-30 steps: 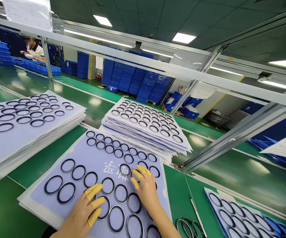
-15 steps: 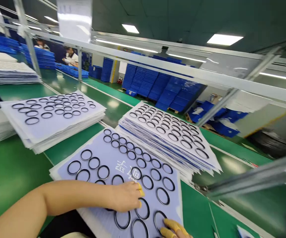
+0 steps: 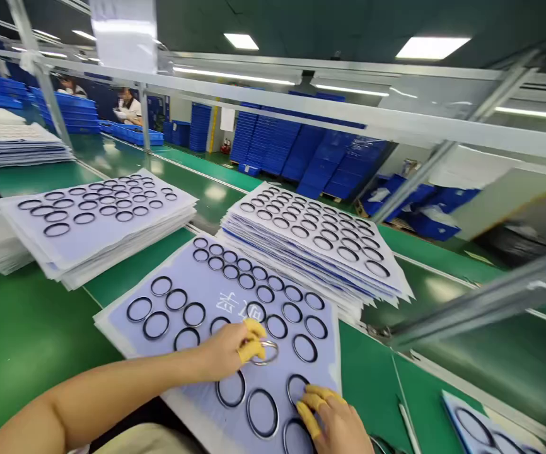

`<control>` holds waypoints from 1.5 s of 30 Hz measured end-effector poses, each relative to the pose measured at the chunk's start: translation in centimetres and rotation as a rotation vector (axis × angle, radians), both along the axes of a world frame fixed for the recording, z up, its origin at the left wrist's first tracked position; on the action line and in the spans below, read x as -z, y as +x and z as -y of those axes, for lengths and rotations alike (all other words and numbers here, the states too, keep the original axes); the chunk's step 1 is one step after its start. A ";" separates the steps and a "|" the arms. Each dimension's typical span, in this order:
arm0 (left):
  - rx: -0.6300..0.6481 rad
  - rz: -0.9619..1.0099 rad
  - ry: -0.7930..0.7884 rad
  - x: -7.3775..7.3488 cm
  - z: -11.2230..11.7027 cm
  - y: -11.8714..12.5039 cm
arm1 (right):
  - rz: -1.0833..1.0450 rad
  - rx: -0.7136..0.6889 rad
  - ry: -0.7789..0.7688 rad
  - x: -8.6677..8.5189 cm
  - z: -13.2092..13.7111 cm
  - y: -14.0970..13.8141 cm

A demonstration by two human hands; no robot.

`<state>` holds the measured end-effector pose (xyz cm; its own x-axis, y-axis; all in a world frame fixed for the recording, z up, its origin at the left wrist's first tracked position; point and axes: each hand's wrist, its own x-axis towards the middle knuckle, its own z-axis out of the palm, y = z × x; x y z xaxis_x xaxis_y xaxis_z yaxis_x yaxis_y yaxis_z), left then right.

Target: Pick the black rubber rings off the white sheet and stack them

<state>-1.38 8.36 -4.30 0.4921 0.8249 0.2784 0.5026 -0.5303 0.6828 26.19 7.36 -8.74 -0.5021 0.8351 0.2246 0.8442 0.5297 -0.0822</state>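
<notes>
My left hand (image 3: 235, 347), with yellow finger covers, pinches a thin ring (image 3: 269, 360) that is lifted and tilted above a pale lilac sheet (image 3: 202, 359). My right hand (image 3: 332, 416), in the same yellow covers, has its thumb and fingertips closed on the right edge of a black ring (image 3: 290, 398) on the sheet's near right side. Another ring (image 3: 286, 435) lies just below those fingertips, partly hidden. More black rings (image 3: 262, 413) lie spread over the sheet, around white written characters (image 3: 228, 302).
Two sheet stacks topped with rings stand behind, one left (image 3: 112, 246) and one right (image 3: 296, 258). A metal post (image 3: 485, 299) slants in from the right. A pen-like tool (image 3: 409, 429) and another ring sheet (image 3: 466, 429) lie at the right. Two people sit far back.
My left hand has picked up a ring that lay on the sheet. My right hand has come further into view, its fingers now at a ring's edge. The view has shifted slightly.
</notes>
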 end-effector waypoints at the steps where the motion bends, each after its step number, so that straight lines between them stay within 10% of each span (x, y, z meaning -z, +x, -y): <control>1: -0.037 0.148 -0.101 0.0 0.5 -0.2 | 0.003 0.029 -0.028 -0.6 0.3 -1.0; 5: -0.133 0.722 -0.564 0.2 1.9 -0.7 | -0.012 0.157 -0.002 -1.4 0.7 -3.6; 10: -0.157 0.745 -0.626 0.2 2.8 -1.0 | -0.160 0.191 0.016 -2.0 1.2 -3.5; 16: 0.009 0.674 -0.610 0.3 3.7 -0.9 | -1.461 0.213 -0.683 -5.8 5.3 -6.3; 19: 0.128 0.731 -0.662 -0.9 4.7 -0.8 | -1.737 0.243 -0.871 -6.6 6.5 -8.5; 45: 0.184 1.032 -1.093 -3.0 6.9 -0.5 | -1.653 0.144 -0.848 -7.4 7.5 -9.2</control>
